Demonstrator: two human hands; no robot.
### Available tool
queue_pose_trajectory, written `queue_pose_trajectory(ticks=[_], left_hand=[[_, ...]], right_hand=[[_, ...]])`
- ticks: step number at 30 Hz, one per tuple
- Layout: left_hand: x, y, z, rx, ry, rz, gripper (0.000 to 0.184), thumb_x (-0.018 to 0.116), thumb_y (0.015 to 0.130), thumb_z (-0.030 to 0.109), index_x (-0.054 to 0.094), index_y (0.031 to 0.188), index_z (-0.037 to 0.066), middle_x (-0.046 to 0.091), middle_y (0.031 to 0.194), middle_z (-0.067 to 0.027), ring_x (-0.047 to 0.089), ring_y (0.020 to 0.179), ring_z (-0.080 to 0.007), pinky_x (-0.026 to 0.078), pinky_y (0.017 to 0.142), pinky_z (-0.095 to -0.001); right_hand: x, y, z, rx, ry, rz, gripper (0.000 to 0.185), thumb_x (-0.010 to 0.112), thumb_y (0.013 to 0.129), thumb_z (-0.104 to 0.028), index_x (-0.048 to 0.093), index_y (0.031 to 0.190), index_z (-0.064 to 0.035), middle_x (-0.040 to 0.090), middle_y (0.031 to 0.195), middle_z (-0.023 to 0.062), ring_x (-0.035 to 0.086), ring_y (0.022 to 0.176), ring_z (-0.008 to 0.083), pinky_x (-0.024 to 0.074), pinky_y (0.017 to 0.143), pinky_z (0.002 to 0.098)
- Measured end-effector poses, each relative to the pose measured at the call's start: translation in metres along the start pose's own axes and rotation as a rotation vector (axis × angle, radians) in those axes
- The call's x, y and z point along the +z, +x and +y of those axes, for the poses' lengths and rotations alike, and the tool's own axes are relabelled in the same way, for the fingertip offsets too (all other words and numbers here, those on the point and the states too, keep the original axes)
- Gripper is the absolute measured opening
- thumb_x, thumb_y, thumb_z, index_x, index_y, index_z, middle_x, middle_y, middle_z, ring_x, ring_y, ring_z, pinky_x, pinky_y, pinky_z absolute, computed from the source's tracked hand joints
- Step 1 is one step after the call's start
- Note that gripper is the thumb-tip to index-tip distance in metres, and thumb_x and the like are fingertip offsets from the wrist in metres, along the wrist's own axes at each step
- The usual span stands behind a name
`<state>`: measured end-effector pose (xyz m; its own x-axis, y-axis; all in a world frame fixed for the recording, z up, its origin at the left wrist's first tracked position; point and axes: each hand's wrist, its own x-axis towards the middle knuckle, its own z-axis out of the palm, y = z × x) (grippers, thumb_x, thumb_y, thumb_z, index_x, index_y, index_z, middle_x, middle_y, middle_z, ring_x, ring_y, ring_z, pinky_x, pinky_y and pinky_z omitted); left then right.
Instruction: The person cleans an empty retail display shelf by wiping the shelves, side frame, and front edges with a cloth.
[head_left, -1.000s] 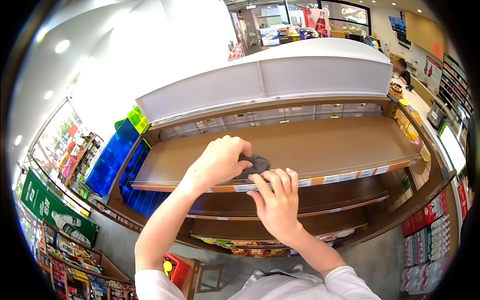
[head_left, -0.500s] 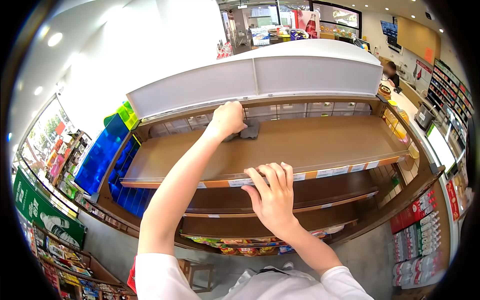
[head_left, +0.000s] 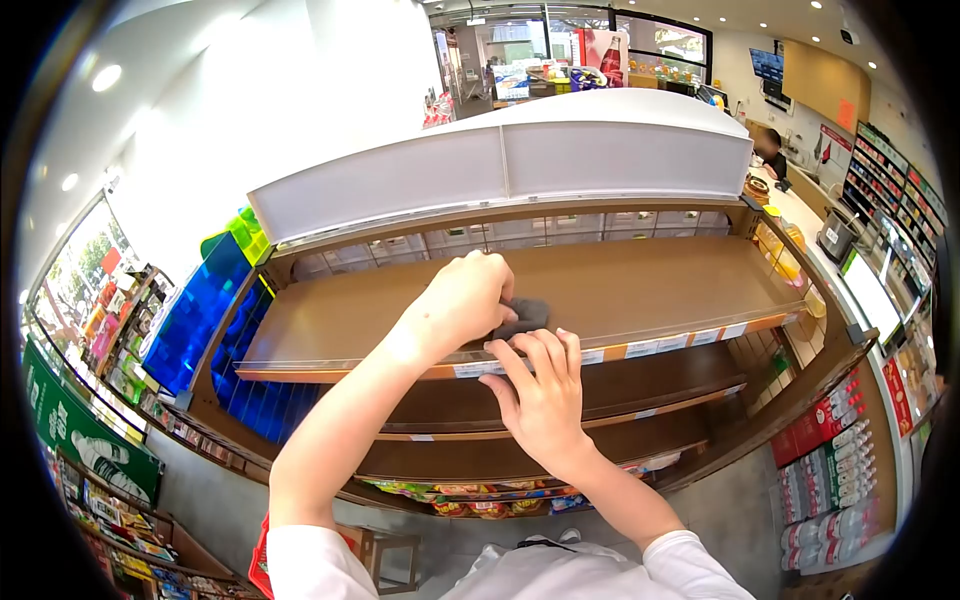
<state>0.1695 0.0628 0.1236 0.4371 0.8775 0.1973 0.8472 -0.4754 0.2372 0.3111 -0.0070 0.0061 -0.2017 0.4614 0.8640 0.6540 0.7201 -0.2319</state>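
My left hand [head_left: 462, 300] is closed around a dark grey cloth [head_left: 530, 316] and presses it on the brown top shelf [head_left: 650, 275]. Part of the cloth is hidden under my fingers. Close by on the right, my right hand [head_left: 545, 400] is at the shelf's front edge, its fingers stretched and thumb apart, with nothing in it. Its fingertips reach the price label strip [head_left: 655, 346].
Below are lower brown shelves [head_left: 640, 390], with colourful snack bags [head_left: 490, 508] at the bottom. Blue panelling [head_left: 200, 315] stands left of the rack. To the right are bottled drinks [head_left: 825, 490] and a counter where a person [head_left: 770, 150] sits. A wooden stool [head_left: 395, 560] is near my feet.
My left hand has drawn the cloth from the back of the shelf toward its front edge, slightly rightward. My right hand has stayed at the edge.
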Motion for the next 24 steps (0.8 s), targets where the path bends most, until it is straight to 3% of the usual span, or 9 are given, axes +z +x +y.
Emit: queue_pose_trajectory(ticks=[1, 3, 9, 14, 16, 19, 23, 24], left_hand=[[0.007, 0.005, 0.000, -0.004, -0.005, 0.001, 0.017, 0.082, 0.080, 0.009, 0.075, 0.087, -0.004, 0.073, 0.084, -0.0239, 0.072, 0.084, -0.0397, 0.058, 0.079, -0.0438], [0.026, 0.025, -0.001, 0.008, 0.184, 0.227, 0.019, 0.084, 0.078, 0.010, 0.073, 0.081, -0.005, 0.071, 0.079, -0.0250, 0.072, 0.083, -0.0415, 0.059, 0.078, -0.0443], [0.035, 0.081, -0.014, -0.050, 0.232, 0.189, 0.024, 0.086, 0.078, 0.013, 0.070, 0.081, -0.005, 0.070, 0.084, -0.0295, 0.072, 0.087, -0.0426, 0.060, 0.079, -0.0455], [0.036, 0.074, -0.028, -0.027, 0.117, 0.192, 0.024, 0.085, 0.080, 0.013, 0.075, 0.093, -0.005, 0.074, 0.095, -0.0245, 0.073, 0.092, -0.0411, 0.059, 0.084, -0.0448], [0.017, 0.049, -0.006, 0.064, 0.082, 0.047, 0.025, 0.083, 0.080, 0.011, 0.076, 0.098, -0.004, 0.075, 0.096, -0.0228, 0.073, 0.094, -0.0404, 0.058, 0.087, -0.0443], [0.006, 0.018, 0.018, 0.069, 0.002, -0.026, 0.024, 0.082, 0.079, 0.008, 0.076, 0.098, -0.005, 0.075, 0.092, -0.0235, 0.073, 0.091, -0.0393, 0.058, 0.085, -0.0436], [0.013, 0.010, 0.023, 0.128, 0.104, 0.068, 0.018, 0.081, 0.079, 0.007, 0.073, 0.088, -0.006, 0.073, 0.085, -0.0234, 0.072, 0.087, -0.0394, 0.059, 0.080, -0.0434], [0.015, 0.011, 0.025, 0.128, 0.124, 0.082, 0.017, 0.081, 0.079, 0.008, 0.071, 0.084, -0.005, 0.071, 0.082, -0.0240, 0.072, 0.085, -0.0397, 0.059, 0.079, -0.0441]], right_hand=[[-0.001, 0.000, 0.000, -0.002, 0.001, -0.006, 0.037, 0.079, 0.084, -0.016, 0.066, 0.119, -0.0105, 0.056, 0.110, 0.0082, 0.053, 0.113, 0.0292, 0.0390, 0.106, 0.0537], [-0.002, 0.003, -0.003, 0.005, -0.022, -0.010, 0.036, 0.079, 0.084, -0.016, 0.067, 0.117, -0.0102, 0.056, 0.109, 0.0082, 0.054, 0.112, 0.0289, 0.0392, 0.106, 0.0533], [-0.005, 0.004, -0.002, -0.004, -0.029, -0.015, 0.035, 0.079, 0.084, -0.016, 0.065, 0.116, -0.0100, 0.057, 0.107, 0.0080, 0.054, 0.111, 0.0288, 0.0394, 0.105, 0.0529], [-0.005, 0.004, -0.003, 0.000, -0.030, -0.009, 0.034, 0.078, 0.085, -0.017, 0.065, 0.116, -0.0104, 0.056, 0.107, 0.0079, 0.053, 0.111, 0.0288, 0.0393, 0.106, 0.0532], [-0.004, 0.004, -0.002, 0.007, -0.027, -0.011, 0.034, 0.078, 0.085, -0.017, 0.065, 0.116, -0.0105, 0.057, 0.107, 0.0079, 0.054, 0.111, 0.0285, 0.0391, 0.106, 0.0532], [-0.003, 0.004, -0.001, 0.009, -0.014, -0.004, 0.034, 0.077, 0.086, -0.017, 0.066, 0.117, -0.0107, 0.057, 0.109, 0.0079, 0.055, 0.111, 0.0285, 0.0384, 0.107, 0.0538], [0.002, 0.000, 0.004, -0.031, -0.031, 0.040, 0.044, 0.080, 0.083, -0.018, 0.066, 0.124, -0.0091, 0.059, 0.112, 0.0081, 0.055, 0.114, 0.0299, 0.0366, 0.108, 0.0558], [0.003, -0.002, 0.007, -0.032, -0.041, 0.027, 0.049, 0.082, 0.082, -0.017, 0.066, 0.127, -0.0074, 0.061, 0.120, 0.0092, 0.055, 0.122, 0.0307, 0.0351, 0.111, 0.0568]])
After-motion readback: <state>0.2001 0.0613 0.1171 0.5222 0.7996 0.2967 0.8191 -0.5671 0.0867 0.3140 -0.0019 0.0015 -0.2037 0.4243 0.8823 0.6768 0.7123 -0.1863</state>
